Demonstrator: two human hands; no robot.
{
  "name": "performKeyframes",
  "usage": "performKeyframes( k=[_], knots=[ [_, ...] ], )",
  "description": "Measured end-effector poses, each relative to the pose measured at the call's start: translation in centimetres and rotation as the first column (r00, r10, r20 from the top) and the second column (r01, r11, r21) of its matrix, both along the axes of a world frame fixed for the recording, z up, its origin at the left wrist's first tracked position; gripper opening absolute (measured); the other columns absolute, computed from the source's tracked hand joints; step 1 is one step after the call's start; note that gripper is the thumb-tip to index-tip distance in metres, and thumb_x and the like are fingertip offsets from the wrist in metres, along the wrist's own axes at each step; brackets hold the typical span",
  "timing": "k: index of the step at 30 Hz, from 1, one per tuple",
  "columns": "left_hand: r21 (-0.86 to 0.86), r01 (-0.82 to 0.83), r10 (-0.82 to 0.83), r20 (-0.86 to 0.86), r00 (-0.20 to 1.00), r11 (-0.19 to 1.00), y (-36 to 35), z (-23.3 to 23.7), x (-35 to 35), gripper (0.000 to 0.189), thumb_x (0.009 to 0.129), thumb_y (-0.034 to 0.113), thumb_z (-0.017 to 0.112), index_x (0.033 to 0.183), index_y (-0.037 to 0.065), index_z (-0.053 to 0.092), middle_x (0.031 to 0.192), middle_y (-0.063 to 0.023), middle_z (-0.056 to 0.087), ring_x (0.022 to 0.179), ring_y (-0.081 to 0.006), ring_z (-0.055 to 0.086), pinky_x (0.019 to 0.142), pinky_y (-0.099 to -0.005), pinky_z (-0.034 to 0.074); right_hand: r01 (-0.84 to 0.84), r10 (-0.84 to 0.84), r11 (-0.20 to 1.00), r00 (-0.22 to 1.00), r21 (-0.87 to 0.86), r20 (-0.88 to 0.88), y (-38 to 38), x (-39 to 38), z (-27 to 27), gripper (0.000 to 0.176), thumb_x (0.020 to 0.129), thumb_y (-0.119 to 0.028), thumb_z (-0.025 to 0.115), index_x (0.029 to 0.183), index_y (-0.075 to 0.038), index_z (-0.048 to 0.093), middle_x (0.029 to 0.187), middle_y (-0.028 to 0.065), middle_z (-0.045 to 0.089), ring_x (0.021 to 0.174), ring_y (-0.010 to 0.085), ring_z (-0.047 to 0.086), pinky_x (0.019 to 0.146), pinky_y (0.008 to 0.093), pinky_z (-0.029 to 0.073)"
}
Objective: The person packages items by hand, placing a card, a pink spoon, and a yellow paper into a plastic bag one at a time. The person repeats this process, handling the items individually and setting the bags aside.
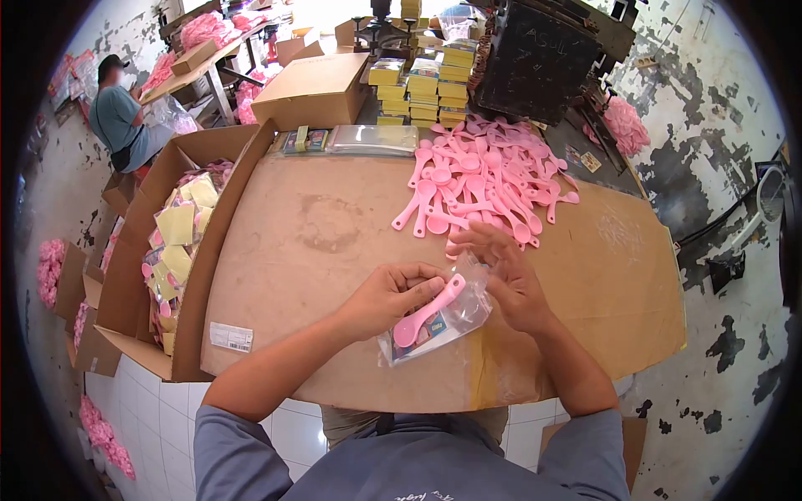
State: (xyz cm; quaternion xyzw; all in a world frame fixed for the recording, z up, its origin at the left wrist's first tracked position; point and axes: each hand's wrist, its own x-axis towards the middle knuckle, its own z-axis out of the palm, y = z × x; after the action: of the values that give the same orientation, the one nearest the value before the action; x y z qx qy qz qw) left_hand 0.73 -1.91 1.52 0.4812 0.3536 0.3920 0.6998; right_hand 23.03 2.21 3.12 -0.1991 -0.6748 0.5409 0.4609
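Pink spoon (428, 316), slanted over printed card (437, 327); clear bag (473, 311), wrinkled.

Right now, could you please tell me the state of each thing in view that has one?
Clear bag: crumpled at its upper end
Printed card: in the bag, partly covered
Pink spoon: bowl lying over the card
Left hand: pinched at the spoon's handle
Right hand: fingers parted at the bag's upper end
Spoon pile: loose, heaped
Large box: open, filled
Smaller box: top closed
Card stacks: piled upright
Clear plastic stack: lying flat
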Motion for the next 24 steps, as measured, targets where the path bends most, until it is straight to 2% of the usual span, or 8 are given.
performKeyframes(
  k=[4, 6, 9, 12, 15, 18, 21, 24],
  knots=[
    [0.072, 0.111, -0.116, 0.072, 0.991, 0.991, 0.1, -0.7, -0.3, 0.032, 0.106, 0.022, 0.062, 0.129, 0.0, 0.064, 0.116, -0.0044, 0.072, 0.104, -0.0063, 0.065, 0.089, -0.0243, 0.053, -0.214, 0.126, 0.94, 0.942, 0.266, 0.31, 0.6, 1.6, 2.4, 0.018, 0.09, 0.0, 0.071, 0.108, -0.004, 0.073, 0.12, 0.0098, 0.066, 0.114, 0.0221, 0.063, 0.098, 0.0367, 0.05],
    [0.13, 0.054, -0.069, 0.111, 0.991, 0.99, -0.4, -0.7, 0.3, 0.035, 0.105, 0.023, 0.064, 0.132, 0.001, 0.062, 0.124, -0.0066, 0.07, 0.113, -0.01, 0.066, 0.096, -0.0279, 0.054, -0.213, 0.076, 0.911, 0.928, 0.353, 0.364, -0.4, 1.7, 5.6, 0.016, 0.087, -0.001, 0.075, 0.102, -0.004, 0.074, 0.117, 0.0089, 0.067, 0.11, 0.0228, 0.065, 0.094, 0.0369, 0.052],
    [0.416, -0.097, 0.138, -0.068, 0.988, 0.904, -0.5, -0.9, 0.7, 0.04, 0.102, 0.021, 0.067, 0.137, 0.002, 0.058, 0.132, -0.0096, 0.067, 0.121, -0.017, 0.065, 0.103, -0.0338, 0.052, -0.139, -0.209, 0.737, 0.884, 0.661, 0.419, -1.5, 1.6, 9.6, 0.014, 0.082, -0.003, 0.081, 0.093, -0.005, 0.073, 0.105, 0.0067, 0.07, 0.1, 0.0242, 0.068, 0.086, 0.0377, 0.053],
    [0.681, -0.013, 0.154, -0.146, 0.977, 0.732, -0.7, -0.1, 0.1, 0.045, 0.099, 0.019, 0.068, 0.14, 0.002, 0.057, 0.136, -0.0117, 0.065, 0.123, -0.0216, 0.066, 0.105, -0.036, 0.051, -0.068, -0.346, 0.667, 0.854, 0.742, 0.389, -2.5, 1.9, 11.3, 0.012, 0.083, -0.004, 0.081, 0.091, -0.005, 0.072, 0.094, 0.0059, 0.069, 0.086, 0.0231, 0.069, 0.075, 0.0353, 0.052],
    [0.732, 0.061, 0.12, -0.192, 0.974, 0.678, -2.1, 2.2, 0.1, 0.04, 0.099, 0.005, 0.062, 0.138, 0.0, 0.057, 0.135, -0.0143, 0.065, 0.126, -0.022, 0.063, 0.104, -0.0365, 0.051, -0.02, -0.367, 0.755, 0.816, 0.656, 0.447, -3.2, 1.3, 10.8, 0.012, 0.085, -0.006, 0.08, 0.09, -0.004, 0.07, 0.087, 0.0052, 0.068, 0.075, 0.0202, 0.067, 0.066, 0.0325, 0.051],
    [0.729, 0.011, 0.248, -0.247, 0.937, 0.685, -2.8, 2.6, 0.8, 0.039, 0.098, 0.003, 0.065, 0.136, -0.001, 0.058, 0.123, -0.0126, 0.073, 0.117, -0.0216, 0.069, 0.098, -0.0356, 0.054, 0.048, -0.358, 0.843, 0.793, 0.535, 0.493, -3.6, 1.1, 10.5, 0.011, 0.087, -0.007, 0.079, 0.09, -0.003, 0.069, 0.085, 0.0051, 0.067, 0.07, 0.0188, 0.066, 0.062, 0.0313, 0.05],
    [0.734, -0.049, 0.229, -0.147, 0.962, 0.677, -2.0, 1.5, 0.9, 0.036, 0.099, 0.002, 0.065, 0.135, -0.001, 0.059, 0.109, -0.0109, 0.078, 0.105, -0.0191, 0.074, 0.091, -0.0332, 0.057, 0.07, -0.345, 0.879, 0.777, 0.472, 0.527, -3.3, 1.4, 9.8, 0.01, 0.089, -0.007, 0.076, 0.092, -0.003, 0.068, 0.09, 0.0074, 0.067, 0.073, 0.0201, 0.066, 0.06, 0.0306, 0.05],
    [0.582, -0.095, 0.196, -0.112, 0.974, 0.807, -2.4, 1.9, 0.8, 0.035, 0.101, 0.001, 0.063, 0.135, -0.002, 0.058, 0.103, -0.0124, 0.078, 0.1, -0.0157, 0.074, 0.089, -0.0308, 0.058, 0.241, -0.56, 0.661, 0.788, 0.711, 0.254, -2.9, 0.2, 8.0, 0.011, 0.087, -0.007, 0.076, 0.096, -0.006, 0.069, 0.102, 0.0082, 0.067, 0.085, 0.0226, 0.067, 0.069, 0.0329, 0.05]
  ],
)
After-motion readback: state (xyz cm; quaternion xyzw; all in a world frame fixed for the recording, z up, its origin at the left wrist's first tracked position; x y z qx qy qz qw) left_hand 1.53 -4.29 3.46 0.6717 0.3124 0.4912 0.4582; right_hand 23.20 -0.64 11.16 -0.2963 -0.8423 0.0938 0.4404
